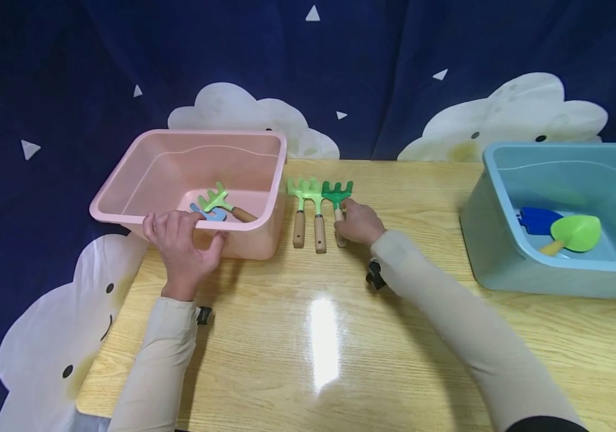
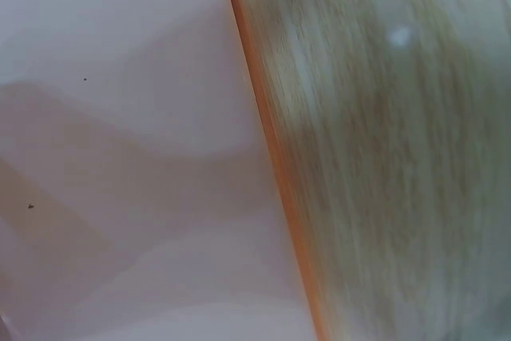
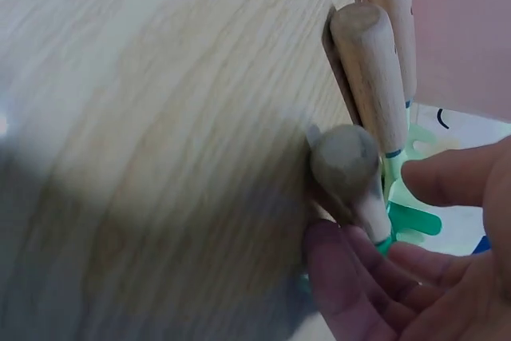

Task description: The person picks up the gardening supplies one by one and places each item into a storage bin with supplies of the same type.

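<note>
My left hand [image 1: 183, 243] grips the near rim of a pink plastic bin [image 1: 264, 239], fingers over the edge and thumb outside. The bin holds a light green hand rake [image 1: 216, 198] with a wooden handle and a light blue tool head [image 1: 216, 214]. Beside the bin lie two light green hand rakes [image 1: 299, 228] [image 1: 319, 234] and a dark green one [image 1: 337, 193]. My right hand [image 1: 360, 223] is at the dark green rake's wooden handle [image 3: 345, 161]. In the right wrist view, the fingers lie close along that handle and the thumb [image 3: 447, 177] stands apart from it.
A blue bin [image 1: 502, 240] stands at the right, with a blue shovel [image 1: 538, 221] and a light green trowel [image 1: 576, 233] inside. Behind the wooden table [image 1: 264, 360] hangs a dark blue curtain [image 1: 361, 72] with clouds. The left wrist view shows the pink bin's wall [image 2: 144, 117] close up.
</note>
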Demonstrator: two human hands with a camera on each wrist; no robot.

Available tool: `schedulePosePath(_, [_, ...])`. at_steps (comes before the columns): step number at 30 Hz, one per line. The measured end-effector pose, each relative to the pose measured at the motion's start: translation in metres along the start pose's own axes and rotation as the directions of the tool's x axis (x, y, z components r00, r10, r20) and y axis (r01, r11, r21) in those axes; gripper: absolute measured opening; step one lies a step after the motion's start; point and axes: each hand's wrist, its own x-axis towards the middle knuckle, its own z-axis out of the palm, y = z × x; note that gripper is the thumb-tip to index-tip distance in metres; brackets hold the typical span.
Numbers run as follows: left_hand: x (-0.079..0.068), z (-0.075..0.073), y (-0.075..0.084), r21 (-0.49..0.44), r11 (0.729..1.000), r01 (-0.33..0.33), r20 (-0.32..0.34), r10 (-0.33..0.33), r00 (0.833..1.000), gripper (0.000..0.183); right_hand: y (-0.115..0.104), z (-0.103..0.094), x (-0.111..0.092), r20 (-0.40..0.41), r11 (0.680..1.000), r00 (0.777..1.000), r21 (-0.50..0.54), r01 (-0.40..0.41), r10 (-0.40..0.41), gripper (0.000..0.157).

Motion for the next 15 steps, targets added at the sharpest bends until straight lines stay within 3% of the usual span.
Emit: schedulePosePath(15, [-0.0003,0.0007,0.0001,-0.001,1.0,-0.008,-0.011,0.008,1.0,0.044,0.0092,0.0101,0.0061,0.006,0.979,0.997,0.191,-0.077,0.077,0.063])
